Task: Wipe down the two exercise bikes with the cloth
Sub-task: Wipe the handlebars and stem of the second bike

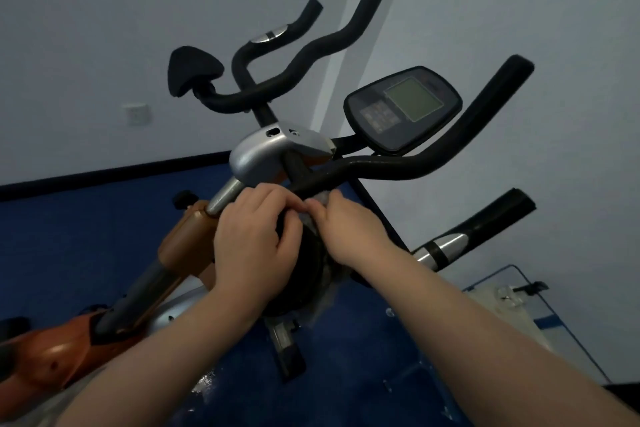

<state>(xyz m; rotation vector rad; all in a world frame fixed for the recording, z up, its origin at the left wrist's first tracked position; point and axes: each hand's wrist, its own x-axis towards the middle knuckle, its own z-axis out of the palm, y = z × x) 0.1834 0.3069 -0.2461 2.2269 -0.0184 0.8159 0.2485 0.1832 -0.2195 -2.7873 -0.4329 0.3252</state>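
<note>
The near exercise bike has an orange frame (pixel 180 239), a silver clamp (pixel 263 152), black handlebars (pixel 433 163) and a grey console (pixel 403 107). A second set of black handlebars (pixel 311 48) with a black pad (pixel 192 69) rises behind it. My left hand (pixel 252 243) curls around the black handlebar section that points toward me. My right hand (pixel 349 229) pinches a grey cloth (pixel 327 284) against the same bar; most of the cloth is hidden under my fingers, and a bit hangs below.
A pedal (pixel 289 354) sticks out below my arms over the blue floor (pixel 346 374). A clear sheet with blue edging (pixel 502 291) lies at the lower right. Pale walls with a socket (pixel 136 113) and a dark skirting (pixel 104 177) close the corner.
</note>
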